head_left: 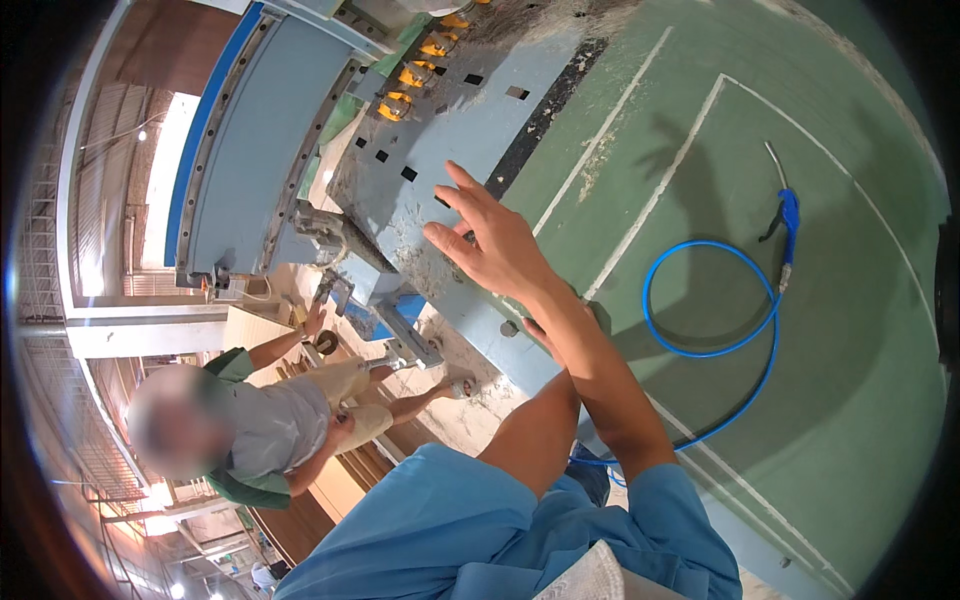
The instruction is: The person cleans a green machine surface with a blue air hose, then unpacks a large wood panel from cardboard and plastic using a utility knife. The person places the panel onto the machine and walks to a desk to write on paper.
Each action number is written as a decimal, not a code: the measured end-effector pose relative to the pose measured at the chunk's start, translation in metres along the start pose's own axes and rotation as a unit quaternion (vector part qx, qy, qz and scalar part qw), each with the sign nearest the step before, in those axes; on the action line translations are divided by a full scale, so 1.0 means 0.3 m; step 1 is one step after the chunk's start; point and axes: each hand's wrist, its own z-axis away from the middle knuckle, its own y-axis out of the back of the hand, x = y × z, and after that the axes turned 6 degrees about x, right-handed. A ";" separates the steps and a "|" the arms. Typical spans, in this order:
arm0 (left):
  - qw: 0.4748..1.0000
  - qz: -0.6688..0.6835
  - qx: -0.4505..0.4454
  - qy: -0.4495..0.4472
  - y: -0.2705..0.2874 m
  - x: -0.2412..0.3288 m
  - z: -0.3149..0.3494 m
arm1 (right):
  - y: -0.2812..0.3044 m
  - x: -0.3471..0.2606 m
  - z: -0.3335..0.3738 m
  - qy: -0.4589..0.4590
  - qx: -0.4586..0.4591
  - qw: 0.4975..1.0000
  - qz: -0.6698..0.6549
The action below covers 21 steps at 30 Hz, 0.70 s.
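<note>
My right hand [492, 238] is raised above the edge between the green surface [800, 420] and the pale blue machine bed [455, 130]. Its fingers are spread and hold nothing. My left hand [543, 337] lies mostly hidden behind my right forearm, with only a bit of finger or thumb showing, so its grip cannot be made out. To the right, a blue air blow gun [789, 212] with a thin metal nozzle rests on the green surface. Its blue hose [690, 352] loops once and runs back toward my body.
Yellow-orange clamp-like fittings [395, 105] line the machine bed, which has square holes and dusty debris. A blue machine gantry [255, 130] rises at the upper left, above a metal bracket [405, 335]. Another person [280, 425] stands at the left beside stacked boards [335, 490].
</note>
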 end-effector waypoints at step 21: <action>0.990 -0.127 -0.062 -0.016 -0.032 -0.082 0.015 | 0.078 0.017 -0.037 0.077 0.197 0.972 -0.104</action>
